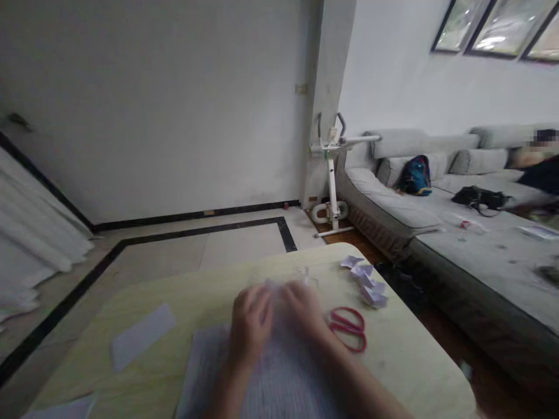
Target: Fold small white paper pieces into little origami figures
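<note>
My left hand (252, 317) and my right hand (301, 301) are close together over the middle of the table, fingers curled inward. Both are blurred by motion. A small pale piece of paper (273, 285) shows between the fingertips, its shape smeared. Beneath my forearms lies a large greyish sheet with fine lines (279, 378), partly covered by the arms. Scissors with red handles (362, 331) lie just right of my right wrist, their blades hidden. Several folded pale lilac paper pieces (367, 282) form a row near the table's right edge.
A pale paper strip (143, 336) lies on the left of the wooden table (419, 372), with another paper (65, 408) at its near left corner. Beyond stand a white exercise machine (332, 180) and a grey sofa (393, 206) bearing a blue backpack (417, 174) and black bag (479, 198). A person (541, 169) is at far right.
</note>
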A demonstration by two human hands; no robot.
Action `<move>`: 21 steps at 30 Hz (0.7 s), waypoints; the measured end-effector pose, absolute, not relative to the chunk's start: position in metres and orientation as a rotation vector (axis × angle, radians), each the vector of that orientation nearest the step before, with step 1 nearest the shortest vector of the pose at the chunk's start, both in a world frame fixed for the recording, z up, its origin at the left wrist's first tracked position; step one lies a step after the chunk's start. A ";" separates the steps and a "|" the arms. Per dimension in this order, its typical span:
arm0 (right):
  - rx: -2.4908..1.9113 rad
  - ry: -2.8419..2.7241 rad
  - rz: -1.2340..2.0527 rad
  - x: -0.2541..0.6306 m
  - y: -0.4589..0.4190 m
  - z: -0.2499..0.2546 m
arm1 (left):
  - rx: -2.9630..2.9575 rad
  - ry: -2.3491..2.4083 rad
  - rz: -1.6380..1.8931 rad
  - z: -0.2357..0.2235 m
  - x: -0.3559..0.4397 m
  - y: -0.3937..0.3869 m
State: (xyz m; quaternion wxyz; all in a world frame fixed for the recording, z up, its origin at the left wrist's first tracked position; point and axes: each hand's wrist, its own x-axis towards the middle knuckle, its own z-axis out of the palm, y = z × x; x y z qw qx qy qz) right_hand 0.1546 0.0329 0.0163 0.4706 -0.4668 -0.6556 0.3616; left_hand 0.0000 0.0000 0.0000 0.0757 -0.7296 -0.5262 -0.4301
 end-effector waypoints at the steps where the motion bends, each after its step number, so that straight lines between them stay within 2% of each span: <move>1: -1.134 -1.606 0.888 0.154 0.033 0.017 | -2.212 -1.566 -1.288 -0.002 0.002 0.001; 10: -1.071 -1.668 0.816 0.152 0.026 0.018 | -2.285 -1.680 -1.551 -0.017 0.008 0.003; 18: -0.911 -1.798 0.778 0.152 0.020 0.029 | -1.994 -2.257 -2.205 0.002 0.011 0.003; 21: -0.917 -1.757 0.731 0.150 0.019 0.027 | -1.846 -2.339 -2.409 0.010 0.010 0.002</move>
